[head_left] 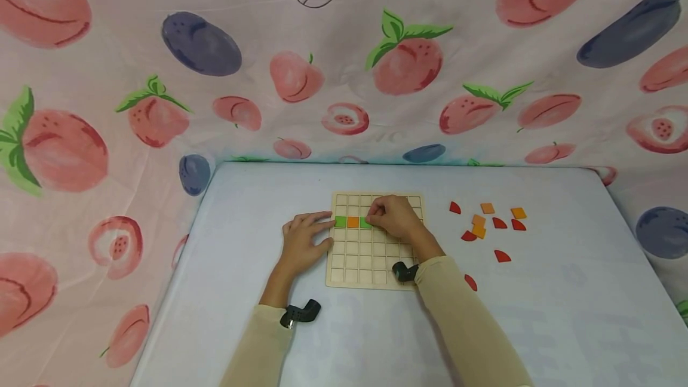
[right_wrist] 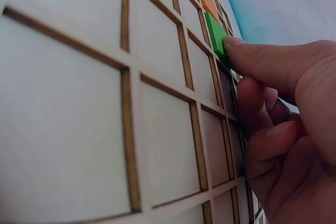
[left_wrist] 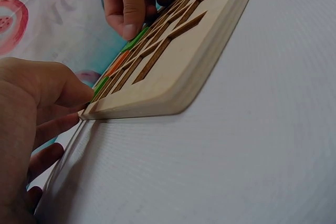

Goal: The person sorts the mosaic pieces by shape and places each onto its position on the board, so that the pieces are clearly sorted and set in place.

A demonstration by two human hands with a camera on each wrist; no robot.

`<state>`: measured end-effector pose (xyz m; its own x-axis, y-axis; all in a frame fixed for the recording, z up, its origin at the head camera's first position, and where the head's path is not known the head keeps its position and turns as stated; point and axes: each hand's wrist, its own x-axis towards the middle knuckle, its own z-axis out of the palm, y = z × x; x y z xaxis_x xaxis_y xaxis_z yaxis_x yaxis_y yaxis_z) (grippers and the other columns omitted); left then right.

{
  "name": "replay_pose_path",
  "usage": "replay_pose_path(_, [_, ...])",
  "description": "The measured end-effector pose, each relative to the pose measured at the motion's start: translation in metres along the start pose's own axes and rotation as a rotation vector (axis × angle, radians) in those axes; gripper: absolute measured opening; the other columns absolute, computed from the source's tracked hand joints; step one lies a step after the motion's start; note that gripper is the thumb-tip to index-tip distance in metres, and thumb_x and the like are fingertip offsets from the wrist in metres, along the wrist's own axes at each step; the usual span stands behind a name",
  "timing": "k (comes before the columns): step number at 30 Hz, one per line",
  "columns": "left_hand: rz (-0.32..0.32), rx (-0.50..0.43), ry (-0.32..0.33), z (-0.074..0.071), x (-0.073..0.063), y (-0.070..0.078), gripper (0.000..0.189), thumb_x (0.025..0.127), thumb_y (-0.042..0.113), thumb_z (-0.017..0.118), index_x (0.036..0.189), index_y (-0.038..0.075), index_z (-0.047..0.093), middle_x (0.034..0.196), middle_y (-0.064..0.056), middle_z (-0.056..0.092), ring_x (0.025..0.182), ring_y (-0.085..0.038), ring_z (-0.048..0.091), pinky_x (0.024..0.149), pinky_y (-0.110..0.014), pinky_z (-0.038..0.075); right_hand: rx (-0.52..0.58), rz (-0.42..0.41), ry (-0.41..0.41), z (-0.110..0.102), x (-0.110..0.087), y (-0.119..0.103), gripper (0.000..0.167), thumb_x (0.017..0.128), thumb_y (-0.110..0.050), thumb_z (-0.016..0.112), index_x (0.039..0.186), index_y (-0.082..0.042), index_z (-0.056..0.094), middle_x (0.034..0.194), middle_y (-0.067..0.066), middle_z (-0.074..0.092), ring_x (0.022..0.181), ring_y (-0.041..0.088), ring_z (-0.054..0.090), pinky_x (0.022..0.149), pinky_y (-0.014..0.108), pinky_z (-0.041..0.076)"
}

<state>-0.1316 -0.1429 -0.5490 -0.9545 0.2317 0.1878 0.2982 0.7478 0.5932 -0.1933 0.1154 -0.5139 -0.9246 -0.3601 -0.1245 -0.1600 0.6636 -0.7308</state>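
Note:
A wooden grid board (head_left: 357,261) lies on the table. One row holds a green square tile (head_left: 341,221) at the left end, an orange square tile (head_left: 352,222) beside it, then another green square tile (head_left: 365,223). My right hand (head_left: 396,218) has its fingers curled over this third tile. In the right wrist view the thumb (right_wrist: 257,59) presses on that green tile (right_wrist: 217,38), which looks slightly tilted in its cell. My left hand (head_left: 305,242) rests at the board's left edge, fingers loosely spread, a fingertip touching near the first green tile (left_wrist: 100,87).
Right of the board lie several loose red quarter-circle pieces (head_left: 502,256) and several orange squares (head_left: 487,208), some overlapping. A fruit-print cloth (head_left: 333,28) hangs behind the white table (head_left: 258,196). Each wrist wears a black camera (head_left: 302,312).

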Motion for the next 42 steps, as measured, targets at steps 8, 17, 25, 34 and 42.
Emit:
replay_pose_path(8, [-0.012, -0.006, -0.016, 0.0, 0.0, 0.0, 0.039, 0.087, 0.024, 0.071, 0.127, 0.021, 0.074, 0.145, 0.004, 0.062, 0.128, -0.024, 0.05, 0.105, -0.058, 0.026, -0.025, 0.016, 0.027, -0.001, -0.002, 0.001, 0.011, 0.089, -0.025, 0.078, 0.083, -0.017, 0.074, 0.074, -0.003, 0.067, 0.071, 0.013, 0.057, 0.072, 0.031, 0.046])
replay_pose_path(17, [-0.025, -0.002, -0.029, 0.0, 0.0, -0.002, 0.04, 0.088, 0.024, 0.071, 0.128, 0.022, 0.073, 0.145, 0.006, 0.061, 0.13, -0.023, 0.049, 0.107, -0.056, 0.025, -0.052, 0.03, 0.021, -0.009, -0.009, 0.007, 0.009, 0.09, -0.022, 0.077, 0.085, -0.015, 0.075, 0.075, -0.002, 0.067, 0.072, 0.014, 0.057, 0.072, 0.031, 0.047])
replay_pose_path(25, [-0.027, -0.007, -0.024, 0.0, -0.001, -0.002, 0.04, 0.088, 0.024, 0.071, 0.128, 0.021, 0.073, 0.145, 0.005, 0.061, 0.13, -0.024, 0.049, 0.107, -0.056, 0.024, -0.049, 0.047, 0.035, -0.027, -0.026, 0.022, 0.008, 0.09, -0.023, 0.077, 0.086, -0.016, 0.075, 0.077, -0.002, 0.066, 0.075, 0.015, 0.057, 0.073, 0.032, 0.046])
replay_pose_path(34, [-0.024, -0.011, -0.025, 0.001, -0.001, -0.002, 0.04, 0.088, 0.024, 0.07, 0.128, 0.021, 0.073, 0.146, 0.005, 0.061, 0.13, -0.024, 0.049, 0.107, -0.056, 0.024, -0.07, 0.113, 0.101, -0.064, -0.05, 0.052, 0.008, 0.089, -0.026, 0.077, 0.088, -0.018, 0.076, 0.077, 0.001, 0.061, 0.078, 0.021, 0.054, 0.069, 0.033, 0.044])
replay_pose_path(42, [-0.016, -0.004, -0.022, 0.001, 0.0, -0.002, 0.04, 0.088, 0.024, 0.07, 0.128, 0.022, 0.073, 0.145, 0.005, 0.061, 0.129, -0.024, 0.049, 0.107, -0.057, 0.025, -0.171, 0.19, 0.149, -0.098, -0.078, 0.078, 0.019, 0.091, -0.032, 0.076, 0.097, -0.014, 0.076, 0.086, 0.004, 0.066, 0.083, 0.023, 0.056, 0.068, 0.031, 0.047])
